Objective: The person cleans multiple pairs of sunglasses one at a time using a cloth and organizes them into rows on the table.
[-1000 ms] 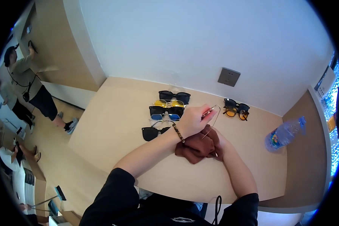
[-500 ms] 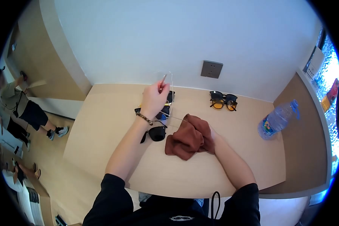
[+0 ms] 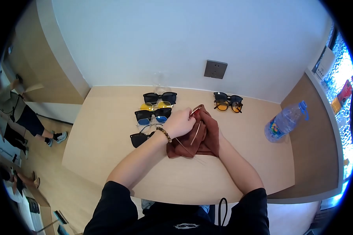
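Observation:
My left hand (image 3: 179, 123) is closed on a pair of thin-framed glasses (image 3: 197, 133), whose slim metal parts lie against a reddish-brown cloth (image 3: 208, 135). Most of the frame's outline is hard to make out. My right hand (image 3: 221, 138) is mostly hidden behind the cloth and holds it bunched up from the right side. Left of the hands, several pairs of glasses form a column: black sunglasses (image 3: 160, 97) at the back, yellow-lensed glasses (image 3: 147, 106), more black sunglasses (image 3: 150, 115), blue-lensed glasses (image 3: 161, 120), and dark sunglasses (image 3: 140, 139) nearest me, partly behind my left wrist.
Black-framed sunglasses (image 3: 223, 96) and orange-lensed glasses (image 3: 222, 106) lie together at the back right. A plastic bottle (image 3: 282, 123) stands by the right side panel (image 3: 315, 137). A wall socket (image 3: 215, 69) is above the table (image 3: 106, 129). People stand far left.
My left hand has come down and right with the glasses, from over the column of sunglasses to the cloth. The cloth now touches the glasses. My view has shifted slightly.

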The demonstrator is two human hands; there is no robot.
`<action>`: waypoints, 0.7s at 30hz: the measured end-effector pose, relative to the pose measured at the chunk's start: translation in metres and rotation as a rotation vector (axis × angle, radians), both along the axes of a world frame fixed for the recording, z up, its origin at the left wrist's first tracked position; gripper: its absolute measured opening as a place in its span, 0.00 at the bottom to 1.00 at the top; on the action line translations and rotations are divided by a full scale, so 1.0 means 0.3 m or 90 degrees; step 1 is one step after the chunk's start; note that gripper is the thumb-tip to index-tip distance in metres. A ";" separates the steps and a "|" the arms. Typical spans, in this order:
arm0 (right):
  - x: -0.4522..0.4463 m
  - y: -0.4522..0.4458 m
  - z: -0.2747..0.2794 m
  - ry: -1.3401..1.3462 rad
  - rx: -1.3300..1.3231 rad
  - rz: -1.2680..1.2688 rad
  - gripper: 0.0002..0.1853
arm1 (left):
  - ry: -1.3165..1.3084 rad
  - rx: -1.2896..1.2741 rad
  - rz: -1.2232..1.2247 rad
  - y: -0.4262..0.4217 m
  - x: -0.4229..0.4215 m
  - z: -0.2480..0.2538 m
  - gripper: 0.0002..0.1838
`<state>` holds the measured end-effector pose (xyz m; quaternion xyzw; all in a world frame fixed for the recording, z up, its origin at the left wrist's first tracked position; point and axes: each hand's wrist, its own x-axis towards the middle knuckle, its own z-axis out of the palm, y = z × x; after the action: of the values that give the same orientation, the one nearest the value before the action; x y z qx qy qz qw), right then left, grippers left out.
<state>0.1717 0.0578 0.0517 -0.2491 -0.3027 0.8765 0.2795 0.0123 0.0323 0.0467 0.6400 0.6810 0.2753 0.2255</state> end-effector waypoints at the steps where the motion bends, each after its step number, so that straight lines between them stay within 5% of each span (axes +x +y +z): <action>1: -0.004 -0.005 -0.006 -0.001 -0.001 0.001 0.15 | -0.033 0.012 0.022 0.002 -0.010 0.008 0.14; 4: -0.014 -0.001 -0.038 -0.031 0.100 0.050 0.17 | -0.153 0.054 0.052 0.046 -0.081 -0.043 0.12; 7: -0.022 0.002 -0.018 -0.035 0.233 0.079 0.20 | -0.455 0.084 0.127 0.075 -0.151 -0.032 0.14; 12: 0.014 -0.011 0.031 -0.082 0.148 0.071 0.21 | -0.540 0.107 0.205 0.069 -0.187 -0.001 0.11; 15: 0.012 -0.011 0.008 -0.070 0.109 0.058 0.21 | -0.838 0.096 0.214 0.074 -0.211 -0.023 0.10; 18: 0.009 -0.007 -0.006 -0.169 0.149 0.119 0.21 | -0.915 0.164 0.266 0.088 -0.171 -0.052 0.10; 21: -0.007 -0.020 0.021 -0.192 0.226 0.159 0.18 | -0.814 0.169 0.290 0.094 -0.110 -0.075 0.11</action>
<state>0.1695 0.0516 0.0580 -0.2849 -0.5183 0.7903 0.1600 -0.0206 0.0604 0.0242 0.2153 0.4925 0.7199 0.4391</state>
